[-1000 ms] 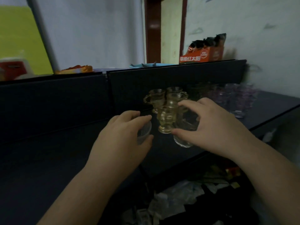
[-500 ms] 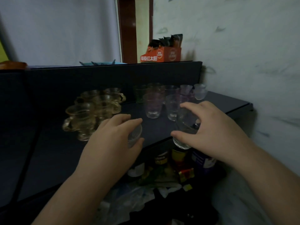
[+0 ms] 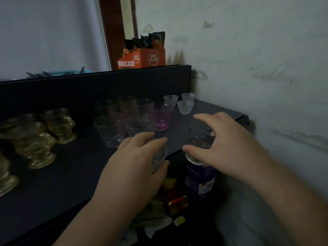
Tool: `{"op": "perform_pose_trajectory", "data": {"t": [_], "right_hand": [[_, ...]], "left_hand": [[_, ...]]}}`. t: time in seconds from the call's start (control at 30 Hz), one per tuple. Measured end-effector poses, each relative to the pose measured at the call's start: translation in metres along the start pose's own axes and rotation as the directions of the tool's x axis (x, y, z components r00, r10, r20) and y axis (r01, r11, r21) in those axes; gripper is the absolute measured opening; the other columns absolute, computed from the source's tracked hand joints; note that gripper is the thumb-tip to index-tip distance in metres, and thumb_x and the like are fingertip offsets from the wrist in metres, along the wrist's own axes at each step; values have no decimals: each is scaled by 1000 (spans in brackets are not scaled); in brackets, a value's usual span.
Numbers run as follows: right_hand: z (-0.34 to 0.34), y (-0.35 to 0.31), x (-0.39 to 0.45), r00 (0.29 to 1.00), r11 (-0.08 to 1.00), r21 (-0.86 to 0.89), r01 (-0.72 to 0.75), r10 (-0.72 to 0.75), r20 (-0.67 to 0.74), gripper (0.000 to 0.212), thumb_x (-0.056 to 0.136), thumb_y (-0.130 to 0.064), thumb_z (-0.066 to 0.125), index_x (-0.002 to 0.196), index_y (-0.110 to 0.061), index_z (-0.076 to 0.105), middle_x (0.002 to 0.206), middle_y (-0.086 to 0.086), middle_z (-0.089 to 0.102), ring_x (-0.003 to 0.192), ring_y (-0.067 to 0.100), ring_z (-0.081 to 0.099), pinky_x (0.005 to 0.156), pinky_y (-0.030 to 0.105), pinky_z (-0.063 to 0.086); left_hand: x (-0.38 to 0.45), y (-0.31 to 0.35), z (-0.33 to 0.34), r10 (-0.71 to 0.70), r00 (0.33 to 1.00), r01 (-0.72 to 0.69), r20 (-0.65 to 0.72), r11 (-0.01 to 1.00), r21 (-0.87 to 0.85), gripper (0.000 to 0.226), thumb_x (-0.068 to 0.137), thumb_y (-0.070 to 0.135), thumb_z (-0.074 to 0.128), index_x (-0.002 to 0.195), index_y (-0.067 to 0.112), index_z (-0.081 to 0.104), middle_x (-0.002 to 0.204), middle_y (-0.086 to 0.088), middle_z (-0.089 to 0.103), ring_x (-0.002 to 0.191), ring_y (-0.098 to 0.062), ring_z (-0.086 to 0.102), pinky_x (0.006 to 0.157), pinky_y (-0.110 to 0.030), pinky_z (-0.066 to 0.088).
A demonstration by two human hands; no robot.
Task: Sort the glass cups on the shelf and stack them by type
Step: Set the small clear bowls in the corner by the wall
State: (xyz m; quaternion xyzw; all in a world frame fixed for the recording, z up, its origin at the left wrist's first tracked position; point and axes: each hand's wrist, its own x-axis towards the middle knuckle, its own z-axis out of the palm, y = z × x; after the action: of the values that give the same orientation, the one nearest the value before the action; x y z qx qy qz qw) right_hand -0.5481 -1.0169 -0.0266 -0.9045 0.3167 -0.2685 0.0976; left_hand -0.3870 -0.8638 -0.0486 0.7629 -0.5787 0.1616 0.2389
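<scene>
I see my left hand [image 3: 134, 167] grasping a small clear cup [image 3: 159, 157] and my right hand [image 3: 229, 146] grasping a clear glass [image 3: 198, 139] at the dark shelf's [image 3: 71, 174] near edge.

Dark shelf [image 3: 71, 174], amber cups [image 3: 35, 144], clear tumblers [image 3: 110, 130], small frosted cups [image 3: 185, 107]

On the dark shelf [image 3: 74, 176], amber handled cups [image 3: 35, 139] cluster at its left, clear and pink tumblers [image 3: 134, 119] at mid-shelf, three small frosted cups [image 3: 182, 102] at its far right corner.
</scene>
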Motion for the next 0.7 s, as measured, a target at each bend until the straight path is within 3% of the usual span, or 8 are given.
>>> {"op": "perform_pose_trajectory", "data": {"t": [0.33,0.47,0.7], "right_hand": [[5,51,84,993,999,30,28,-25,-112,72,69,-68,61,136,-45,51,106,-12,48,95,8,54,75,27,41],[9,60,120,991,995,78,61,-50,-126,69,73,-67,61,137,-43,51,109,-10,50,96,6,52,73,23,38],[26,64,220,979,976,99,195,-189,-72,81,72,-71,61,143,-35,49,125,-2,53,111,17,58,91,36,49]], "left_hand": [[69,9,52,83,996,-84,-31,996,-31,59,89,52,53,144,46,33,148,18,31,134,-7,27,101,-28,38],[87,11,58,79,995,-79,-53,997,3,58,88,51,54,143,44,35,147,18,33,132,-6,28,98,-27,38],[113,17,70,8,997,-3,-73,998,60,56,89,50,53,141,45,34,148,16,31,133,-8,27,97,-27,39]]}}
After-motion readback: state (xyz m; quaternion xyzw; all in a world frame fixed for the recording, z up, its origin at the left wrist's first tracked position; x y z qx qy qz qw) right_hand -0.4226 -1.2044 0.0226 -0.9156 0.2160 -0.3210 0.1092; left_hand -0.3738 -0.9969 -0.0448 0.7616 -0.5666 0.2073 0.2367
